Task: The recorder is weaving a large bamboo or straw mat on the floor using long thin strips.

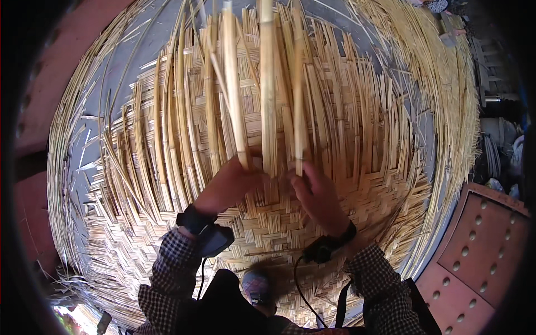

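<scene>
A large mat of split pale reeds (251, 229) lies under me, herringbone woven in the lower part, with loose lengthwise strips fanning upward. My left hand (229, 184) is closed round the lower end of a raised strip (236, 111) left of centre. My right hand (312, 192) grips another raised strip (298, 134) right of centre, its fingertips near a wider middle strip (268, 84). The upper ends of these strips are blurred. Both wrists wear dark devices with cables, and my foot (254, 287) shows on the mat between my forearms.
Long loose reeds (446, 100) lie in heaps along the right and left sides on a grey floor (111, 67). Reddish studded panels (463, 257) are at the lower right, plain reddish ones (61, 50) at the left. Dark clutter and bags (502, 156) sit at the right edge.
</scene>
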`<state>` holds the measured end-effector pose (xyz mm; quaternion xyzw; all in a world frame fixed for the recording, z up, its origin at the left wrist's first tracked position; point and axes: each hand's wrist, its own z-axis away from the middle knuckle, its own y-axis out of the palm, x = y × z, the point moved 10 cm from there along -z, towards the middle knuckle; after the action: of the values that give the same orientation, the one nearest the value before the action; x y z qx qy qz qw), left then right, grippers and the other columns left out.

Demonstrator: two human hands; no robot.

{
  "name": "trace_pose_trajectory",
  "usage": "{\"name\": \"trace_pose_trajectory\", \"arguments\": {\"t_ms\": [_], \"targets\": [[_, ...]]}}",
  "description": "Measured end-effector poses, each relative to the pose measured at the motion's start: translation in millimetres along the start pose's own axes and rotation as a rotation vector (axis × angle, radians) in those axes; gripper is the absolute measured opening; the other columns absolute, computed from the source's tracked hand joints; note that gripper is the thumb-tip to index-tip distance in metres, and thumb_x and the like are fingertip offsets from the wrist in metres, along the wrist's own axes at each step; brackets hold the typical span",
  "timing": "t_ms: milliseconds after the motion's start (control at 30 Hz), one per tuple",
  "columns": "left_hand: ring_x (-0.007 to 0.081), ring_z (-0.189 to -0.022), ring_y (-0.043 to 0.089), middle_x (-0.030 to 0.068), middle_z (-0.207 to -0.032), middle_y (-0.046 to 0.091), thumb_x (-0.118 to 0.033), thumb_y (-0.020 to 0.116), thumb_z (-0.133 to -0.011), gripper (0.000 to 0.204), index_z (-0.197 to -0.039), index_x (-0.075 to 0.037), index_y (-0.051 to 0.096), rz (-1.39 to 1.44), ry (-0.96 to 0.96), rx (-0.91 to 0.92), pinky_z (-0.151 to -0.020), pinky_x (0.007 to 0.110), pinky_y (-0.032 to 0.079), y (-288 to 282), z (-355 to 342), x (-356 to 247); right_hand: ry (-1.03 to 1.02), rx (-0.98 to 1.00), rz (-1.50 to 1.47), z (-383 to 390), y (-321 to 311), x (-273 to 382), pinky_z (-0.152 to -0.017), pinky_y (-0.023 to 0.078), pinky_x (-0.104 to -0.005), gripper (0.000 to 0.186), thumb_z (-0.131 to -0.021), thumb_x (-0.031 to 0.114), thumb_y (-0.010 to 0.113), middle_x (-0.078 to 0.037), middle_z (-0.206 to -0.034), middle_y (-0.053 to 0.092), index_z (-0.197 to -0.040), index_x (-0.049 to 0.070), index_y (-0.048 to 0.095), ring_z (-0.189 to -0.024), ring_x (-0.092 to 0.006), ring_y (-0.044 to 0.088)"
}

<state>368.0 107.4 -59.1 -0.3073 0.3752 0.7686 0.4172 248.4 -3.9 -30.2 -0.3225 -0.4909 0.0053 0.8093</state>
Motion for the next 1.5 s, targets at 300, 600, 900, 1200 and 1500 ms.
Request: {"name": "trace_pose_trajectory", "arguments": {"t_ms": [300, 600, 900, 1200, 1500], "targets": [[0.0123, -0.079, 0.067, 0.007, -0.092, 0.074, -0.009, 0.075, -0.088, 0.021, -0.106, 0.001, 0.069, -0.074, 0.2, -0.308, -0.071, 0.029, 0.056, -1.6, -4.2, 25.9, -0.037, -0.029, -0.022, 24.6, 4.5, 1.4, -0.057, 0.048, -0.0351, 0.023, -0.1, 0.019, 0.058, -0.009, -0.07, 0.062, -0.116, 0.003, 0.06, -0.059, -0.022, 0.062], [0.0184, -0.117, 0.062, 0.0097, -0.126, 0.066, -0.002, 0.074, -0.088, 0.077, -0.153, -0.008, 0.034, -0.156, 0.136, 0.064, -0.098, 0.034, 0.052, 23.8, 25.8, 0.4, -0.385, 0.313, 0.155, 1.3, 29.2, 40.8, -0.083, 0.054, -0.0441, 0.024, -0.095, 0.02, 0.062, -0.018, -0.103, 0.066, -0.116, 0.007, 0.063, -0.098, -0.0364, 0.066], [0.0143, -0.095, 0.066, 0.0067, -0.106, 0.07, 0.006, 0.062, -0.092, 0.022, -0.111, -0.001, 0.071, 0.526, 0.253, -0.621, -0.089, 0.029, 0.054, -12.3, 99.4, 111.4, -0.009, 0.393, -0.011, -6.5, 28.7, -14.6, -0.081, 0.054, -0.0374, 0.02, -0.1, 0.008, 0.05, -0.015, -0.102, 0.066, -0.115, 0.002, 0.062, -0.095, -0.0239, 0.068], [0.0236, -0.092, 0.067, 0.0127, -0.098, 0.065, -0.002, 0.049, -0.094, 0.01, -0.097, -0.006, 0.058, 0.966, 0.568, -0.766, -0.084, 0.034, 0.061, -83.5, 192.5, 101.8, -0.469, 0.224, -0.212, 35.8, 95.0, 89.0, -0.077, 0.055, -0.0391, 0.021, -0.093, 0.007, 0.064, -0.01, -0.099, 0.067, -0.114, 0.008, 0.066, -0.09, -0.0234, 0.066], [0.0327, -0.081, 0.069, 0.0163, -0.092, 0.07, -0.012, 0.056, -0.09, 0.024, -0.105, -0.003, 0.072, -1.222, 0.362, -0.649, -0.074, 0.042, 0.058, -138.5, 139.8, 17.1, -0.727, 0.418, 0.37, 47.6, 128.9, 115.8, -0.075, 0.049, -0.0377, 0.014, -0.088, 0.018, 0.072, -0.007, -0.086, 0.056, -0.093, 0.006, 0.067, -0.083, -0.0244, 0.058]]}}
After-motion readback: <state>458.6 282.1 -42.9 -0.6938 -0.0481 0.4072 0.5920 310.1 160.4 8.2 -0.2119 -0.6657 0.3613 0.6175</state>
